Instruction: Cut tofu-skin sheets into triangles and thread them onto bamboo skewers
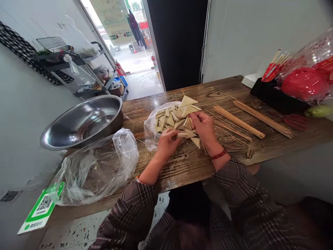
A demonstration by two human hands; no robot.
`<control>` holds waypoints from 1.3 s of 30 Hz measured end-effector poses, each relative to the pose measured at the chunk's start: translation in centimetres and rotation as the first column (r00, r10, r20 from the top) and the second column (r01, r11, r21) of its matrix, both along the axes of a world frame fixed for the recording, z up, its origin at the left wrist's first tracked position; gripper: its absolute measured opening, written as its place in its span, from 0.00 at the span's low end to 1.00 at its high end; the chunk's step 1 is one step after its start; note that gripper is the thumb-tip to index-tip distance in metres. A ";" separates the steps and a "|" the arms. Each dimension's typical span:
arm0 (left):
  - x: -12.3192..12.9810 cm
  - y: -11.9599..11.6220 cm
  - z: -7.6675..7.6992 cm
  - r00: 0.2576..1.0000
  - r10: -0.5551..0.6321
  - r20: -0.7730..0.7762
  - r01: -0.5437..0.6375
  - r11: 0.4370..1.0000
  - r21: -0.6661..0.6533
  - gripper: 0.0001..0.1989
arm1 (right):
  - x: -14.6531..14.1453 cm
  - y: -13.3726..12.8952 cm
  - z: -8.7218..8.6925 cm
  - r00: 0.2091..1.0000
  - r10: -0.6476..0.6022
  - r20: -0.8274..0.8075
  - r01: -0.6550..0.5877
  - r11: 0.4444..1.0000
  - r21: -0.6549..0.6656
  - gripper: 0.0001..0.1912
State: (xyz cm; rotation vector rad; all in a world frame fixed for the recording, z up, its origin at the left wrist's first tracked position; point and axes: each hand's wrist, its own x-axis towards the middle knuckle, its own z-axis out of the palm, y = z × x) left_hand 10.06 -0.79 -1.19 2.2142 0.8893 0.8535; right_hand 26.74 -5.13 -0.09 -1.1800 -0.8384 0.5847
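A bag of folded tan triangles [170, 120] lies open on the wooden table [182, 166]. My right hand [204, 126], with a red bead bracelet on the wrist, is closed at the bag's right side. Its fingers pinch a skewer with tan triangles [191, 109] on it, the thin tip showing above them. At the front of the pile, my left hand [168, 143] is closed on a tan piece [182, 135], slightly blurred. To the right lie bundles of wooden skewers [238, 121].
A large steel basin [85, 121] stands at the left, with a crumpled clear bag [104, 166] in front. A green QR card [41, 208] hangs at the left edge. A black box [277, 97] with red packages sits at the right.
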 end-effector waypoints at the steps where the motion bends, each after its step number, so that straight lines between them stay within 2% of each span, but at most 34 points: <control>1: -0.5 0.4 0.2 0.991 0.035 0.132 -0.019 0.993 -0.120 0.04 | -0.1 -0.1 0.0 1.000 0.005 0.001 -0.005 1.000 -0.005 0.20; 4: -1.9 1.0 1.2 0.875 0.152 0.459 0.067 0.902 -0.426 0.11 | -0.4 -0.4 0.0 0.999 0.031 0.018 -0.031 0.999 -0.016 0.19; 6: -2.6 1.1 1.8 0.781 0.225 0.583 0.154 0.835 -0.528 0.14 | -0.7 -0.7 -0.1 0.997 0.070 0.023 -0.069 0.997 -0.028 0.19; 9: -3.0 1.1 2.4 0.671 0.305 0.676 0.244 0.770 -0.589 0.17 | -1.1 -1.1 0.0 0.985 0.171 0.011 -0.171 0.984 -0.051 0.18; 11: -3.1 1.1 2.6 0.598 0.347 0.722 0.277 0.756 -0.593 0.17 | -1.4 -1.4 0.3 0.973 0.229 0.000 -0.228 0.971 -0.070 0.18; 13: -3.3 1.2 2.7 0.558 0.380 0.737 0.274 0.754 -0.597 0.17 | -1.6 -1.6 0.6 0.967 0.254 -0.002 -0.253 0.963 -0.092 0.18; 21: -4.1 1.4 2.9 0.604 0.397 0.691 0.271 0.713 -0.646 0.14 | -2.1 -1.9 0.2 0.928 0.368 0.063 -0.356 0.922 -0.150 0.18; 26: -4.3 1.3 3.4 0.570 0.403 0.716 0.310 0.701 -0.642 0.14 | -2.2 -2.1 0.0 0.900 0.430 0.080 -0.416 0.898 -0.142 0.17; 29: -4.3 1.1 3.6 0.576 0.391 0.718 0.259 0.745 -0.615 0.13 | -2.3 -2.2 0.0 0.892 0.444 0.083 -0.431 0.892 -0.133 0.16; 33: -4.1 0.6 3.6 0.620 0.374 0.690 0.105 0.832 -0.545 0.12 | -2.1 -2.2 -0.2 0.884 0.451 0.125 -0.432 0.889 -0.153 0.16; 36: -4.0 0.5 3.7 0.616 0.374 0.693 0.092 0.839 -0.536 0.19 | -2.0 -2.0 -0.7 0.875 0.456 0.163 -0.431 0.886 -0.168 0.15; 39: -4.0 0.7 3.6 0.601 0.372 0.707 0.157 0.813 -0.561 0.20 | -1.9 -2.0 -0.8 0.878 0.451 0.162 -0.424 0.889 -0.176 0.15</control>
